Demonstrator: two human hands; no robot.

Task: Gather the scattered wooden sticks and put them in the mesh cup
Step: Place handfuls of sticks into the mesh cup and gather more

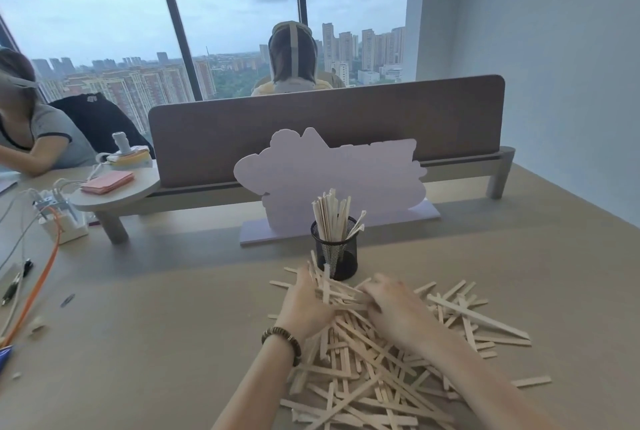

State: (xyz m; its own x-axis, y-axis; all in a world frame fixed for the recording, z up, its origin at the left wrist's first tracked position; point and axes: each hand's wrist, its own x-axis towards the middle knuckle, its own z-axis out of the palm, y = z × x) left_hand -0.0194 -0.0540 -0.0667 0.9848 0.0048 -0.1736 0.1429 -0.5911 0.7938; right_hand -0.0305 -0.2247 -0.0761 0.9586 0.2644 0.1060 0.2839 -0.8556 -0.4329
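Wooden sticks [377, 360] lie bunched between both hands, left hand [304, 305] and right hand [391, 305] fingers clamped on them.

Flat, pale wooden sticks [374, 360] lie in a loose, crisscrossed heap on the near right part of the desk, a few strays spread out to the right. Just beyond the heap stands a black mesh cup [335, 253], upright, already holding a bundle of sticks that pokes above its rim.
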